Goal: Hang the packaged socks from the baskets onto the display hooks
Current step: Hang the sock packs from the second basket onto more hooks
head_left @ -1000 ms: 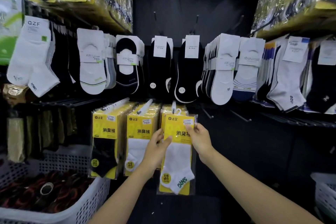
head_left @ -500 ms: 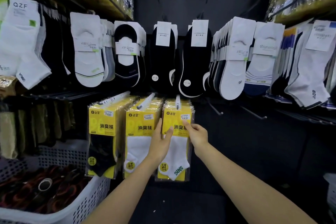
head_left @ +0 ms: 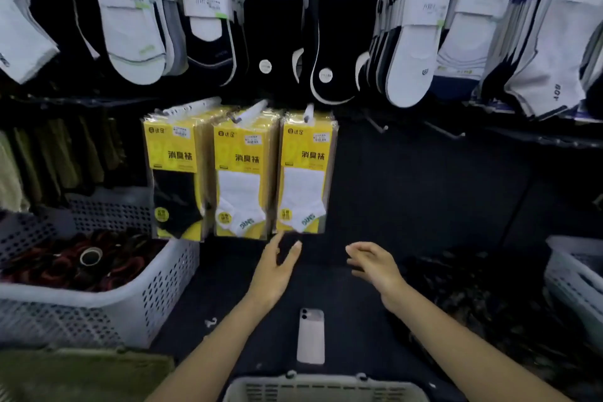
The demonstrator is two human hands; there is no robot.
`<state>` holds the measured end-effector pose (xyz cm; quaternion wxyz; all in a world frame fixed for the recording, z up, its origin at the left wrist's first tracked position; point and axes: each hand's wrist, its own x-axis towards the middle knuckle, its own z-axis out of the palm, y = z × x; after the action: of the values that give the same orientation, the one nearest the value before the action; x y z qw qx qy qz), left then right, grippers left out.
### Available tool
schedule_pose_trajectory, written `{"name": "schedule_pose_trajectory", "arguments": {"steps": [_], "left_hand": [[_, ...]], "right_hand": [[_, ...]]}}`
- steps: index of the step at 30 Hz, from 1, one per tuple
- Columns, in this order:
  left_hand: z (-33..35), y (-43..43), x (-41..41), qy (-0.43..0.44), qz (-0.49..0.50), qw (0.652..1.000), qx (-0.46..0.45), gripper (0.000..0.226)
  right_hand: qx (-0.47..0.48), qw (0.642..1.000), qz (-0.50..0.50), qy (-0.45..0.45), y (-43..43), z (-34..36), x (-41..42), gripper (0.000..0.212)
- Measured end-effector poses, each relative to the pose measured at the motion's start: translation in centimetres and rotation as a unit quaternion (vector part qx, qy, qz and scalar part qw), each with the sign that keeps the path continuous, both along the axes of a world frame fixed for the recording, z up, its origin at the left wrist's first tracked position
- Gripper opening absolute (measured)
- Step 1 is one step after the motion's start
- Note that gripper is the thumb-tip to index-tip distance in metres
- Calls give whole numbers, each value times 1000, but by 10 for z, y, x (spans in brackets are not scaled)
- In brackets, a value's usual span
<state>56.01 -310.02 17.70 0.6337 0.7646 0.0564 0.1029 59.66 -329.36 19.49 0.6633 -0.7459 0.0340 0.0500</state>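
Three rows of yellow sock packs hang on display hooks: a black-sock row (head_left: 173, 173), a white-sock row (head_left: 239, 176) and the right white-sock row (head_left: 305, 173) on its hook (head_left: 309, 112). My left hand (head_left: 274, 268) hovers just below the right row with fingers loosely spread, holding nothing. My right hand (head_left: 372, 263) is beside it to the right, fingers relaxed and empty. A white perforated basket (head_left: 156, 297) at left holds dark red packaged items. Another basket's rim (head_left: 323, 383) shows at the bottom edge.
A phone (head_left: 311, 336) lies on the dark surface between my forearms. Empty hooks (head_left: 377, 124) stick out to the right of the yellow packs. Rows of white and black socks hang above. A further white basket (head_left: 577, 274) stands at the right edge.
Both hands have let go of the white-sock pack, which now hangs on the right hook, and dropped below it. The camera has tilted down, revealing the phone and a lower basket.
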Motion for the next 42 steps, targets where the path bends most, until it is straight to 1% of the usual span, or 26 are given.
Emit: {"name": "schedule_pose_trajectory", "arguments": {"steps": [3, 5, 8, 10, 13, 15, 16, 18, 20, 22, 26, 28, 30, 32, 33, 34, 37, 38, 39, 40, 41, 42], "left_hand": [[-67, -11, -48, 86, -5, 996, -12, 60], [-111, -19, -86, 149, -7, 989, -19, 58], [-165, -28, -135, 220, 0, 976, 0, 57], [-191, -25, -161, 261, 13, 964, 46, 55], [-218, -10, -190, 292, 24, 936, 195, 59], [-226, -3, -202, 299, 3, 915, 272, 65], [-227, -3, -204, 299, -14, 909, 289, 67], [-227, -4, -205, 302, -39, 904, 299, 69], [-227, -4, -205, 310, -48, 900, 304, 69], [-228, -2, -206, 318, -58, 896, 305, 69], [-230, 2, -207, 315, -71, 901, 290, 69], [-229, 2, -208, 314, -69, 905, 278, 70], [-229, 2, -209, 314, -73, 901, 289, 72], [-228, 1, -210, 313, -76, 899, 296, 73], [-227, 0, -209, 308, -73, 902, 294, 73], [-225, -1, -208, 301, -65, 907, 288, 72], [-212, -6, -201, 269, -29, 918, 290, 76], [-204, -9, -196, 249, -5, 923, 293, 79], [-195, -12, -191, 229, 34, 933, 277, 85], [-184, -16, -185, 221, 92, 944, 227, 93], [-172, -19, -179, 234, 158, 948, 148, 104], [-159, -23, -173, 263, 213, 940, 52, 115]], "right_hand": [[-23, 996, 12, 88, -27, -60, -42, 11], [-37, 989, 1, 146, -43, -105, -73, 8], [-78, 974, -14, 214, -67, -169, -124, 5], [-95, 959, -6, 267, -79, -199, -153, 12], [-103, 939, 18, 329, -87, -224, -180, 14], [-78, 939, 41, 332, -83, -230, -190, 17], [-73, 942, 60, 322, -79, -231, -193, 23], [-88, 945, 96, 300, -68, -232, -196, 43], [-98, 947, 95, 292, -57, -233, -195, 60], [-86, 946, 86, 301, -49, -231, -190, 70], [-52, 946, 81, 311, -39, -230, -182, 72], [-30, 943, 92, 318, -35, -228, -181, 81], [26, 937, 86, 338, -33, -229, -181, 91], [67, 934, 72, 345, -31, -230, -181, 93], [70, 935, 68, 340, -29, -230, -182, 91], [67, 938, 61, 333, -29, -229, -182, 83], [96, 948, 12, 304, -33, -215, -174, 52], [114, 951, -6, 287, -36, -209, -169, 46], [132, 953, -24, 273, -39, -200, -164, 44], [147, 954, -36, 259, -43, -190, -158, 43], [159, 955, -42, 247, -45, -179, -153, 42], [176, 956, -42, 233, -46, -166, -149, 38]]}}
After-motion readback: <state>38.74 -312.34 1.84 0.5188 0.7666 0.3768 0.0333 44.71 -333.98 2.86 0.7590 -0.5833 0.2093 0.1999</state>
